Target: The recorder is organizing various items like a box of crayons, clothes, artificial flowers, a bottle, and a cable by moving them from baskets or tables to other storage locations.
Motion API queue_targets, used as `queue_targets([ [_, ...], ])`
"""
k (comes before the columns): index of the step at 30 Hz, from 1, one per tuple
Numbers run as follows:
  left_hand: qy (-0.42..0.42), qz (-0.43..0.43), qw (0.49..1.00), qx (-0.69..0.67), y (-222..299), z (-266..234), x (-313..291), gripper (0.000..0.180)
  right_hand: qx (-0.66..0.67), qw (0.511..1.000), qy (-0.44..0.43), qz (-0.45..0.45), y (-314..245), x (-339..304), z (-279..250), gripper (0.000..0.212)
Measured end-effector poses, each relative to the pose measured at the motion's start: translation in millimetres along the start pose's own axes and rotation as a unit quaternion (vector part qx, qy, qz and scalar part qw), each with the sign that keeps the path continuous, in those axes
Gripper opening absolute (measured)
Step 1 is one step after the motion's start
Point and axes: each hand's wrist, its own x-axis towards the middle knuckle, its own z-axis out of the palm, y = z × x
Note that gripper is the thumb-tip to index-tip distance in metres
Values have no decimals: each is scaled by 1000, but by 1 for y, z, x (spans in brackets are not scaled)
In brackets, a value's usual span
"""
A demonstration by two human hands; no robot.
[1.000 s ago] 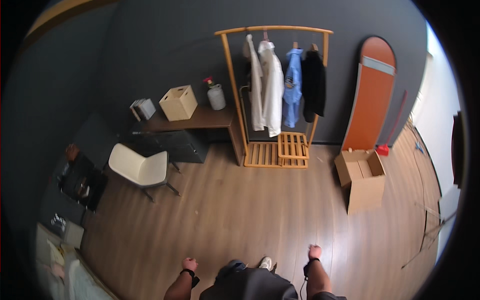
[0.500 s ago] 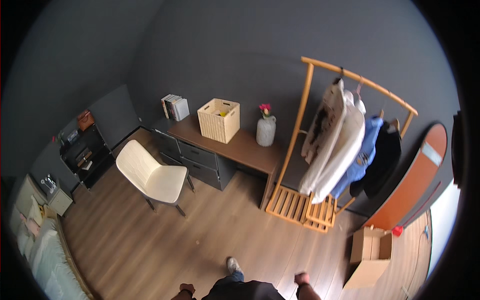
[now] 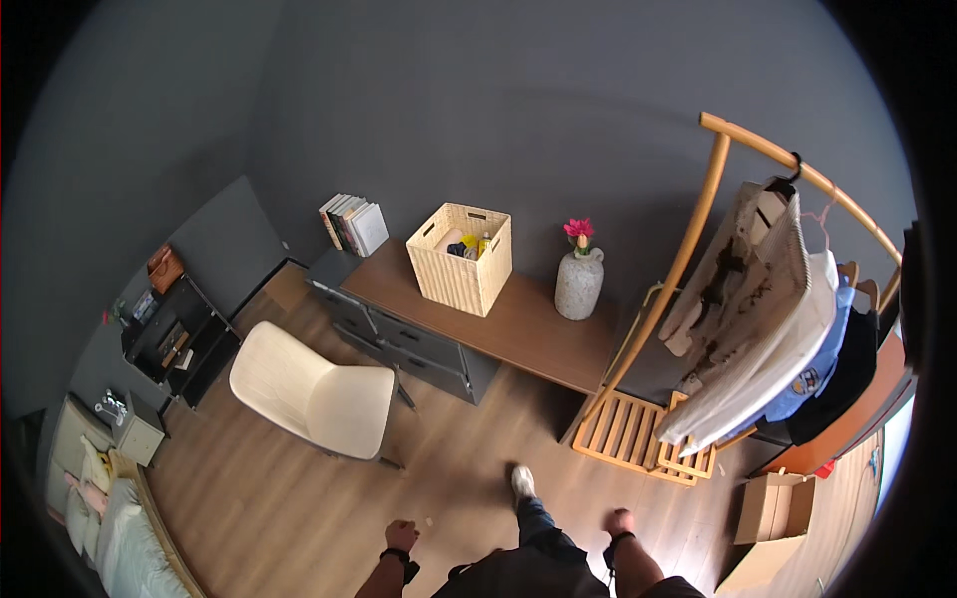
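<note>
My left hand [image 3: 403, 535] hangs low at the bottom of the view, fingers curled in a loose fist with nothing showing in it. A dark band circles the wrist. On the other side of my body, my right hand [image 3: 620, 521] is likewise closed, with no object visible. Neither hand touches anything. Ahead stands a brown desk [image 3: 523, 344] carrying a pale woven basket [image 3: 454, 279] with yellow and dark items inside. To its right is a grey jug-shaped vase [image 3: 579, 286] with a pink flower. My left foot [image 3: 523, 483] or right foot, I cannot tell which, is forward.
A cream chair [image 3: 344, 404] stands in front of the drawers. Right of the desk, a wooden clothes rack [image 3: 688, 234] holds several garments. An open cardboard box [image 3: 763, 558] sits on the floor at right. Books [image 3: 369, 229] stand at the desk's left; a bed [image 3: 140, 538] lies lower left.
The desk, basket and clothes rack look larger and closer as I have stepped forward. Both my hands reach further into view, and the basket's contents show more.
</note>
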Motion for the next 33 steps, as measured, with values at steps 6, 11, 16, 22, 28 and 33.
queue_targets([
  [6, -86, 96, 773, 621, -72, -46, 49, 28, -139, 973, -121, -136, -229, 83, 170, 19],
  [11, -135, -80, 774, 613, -34, -69, 34, 22, 70, 949, -227, -209, -438, 139, 297, 22],
  [16, -13, -114, 784, 610, 27, -63, 94, 23, 1, 951, -206, -230, -618, 166, 388, 59],
  [22, 180, 0, 960, 213, 119, -57, 245, 28, -160, 947, -91, -262, -721, 208, 484, 77],
  [28, 114, 222, 955, 162, 354, -46, 419, 21, -309, 884, -29, -350, -677, 279, 486, 43],
  [33, 25, 384, 915, 121, 571, -23, 488, 14, -276, 891, -62, -354, -705, 209, 465, 32],
])
